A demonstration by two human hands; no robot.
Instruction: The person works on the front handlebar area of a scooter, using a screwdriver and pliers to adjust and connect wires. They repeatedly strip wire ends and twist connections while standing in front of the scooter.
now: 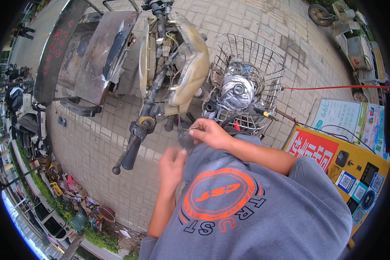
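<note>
My right hand (211, 134) pinches a thin wire (195, 127) between thumb and fingers. Thin coloured wires hang nearby, below the opened headstock fairing (190, 61) of an old cargo tricycle. Lower down and to the left, my left hand (173, 164) is blurred, thumb near its curled fingers; whether it holds anything cannot be told. The handlebar (156, 86) lies left of both hands, its dark grip (131, 153) nearest my left hand. Connectors and more wires (165, 48) show inside the fairing. A dark rounded thing (185, 139) is partly hidden behind my right hand.
A wire basket (281, 70) holds coiled cable (238, 89) and tools beside the fairing. A red cord (328, 87) runs right from it. At right stands a yellow machine (331, 172). The tricycle's worn seat (99, 58) is upper left; a person (25, 32) is far off.
</note>
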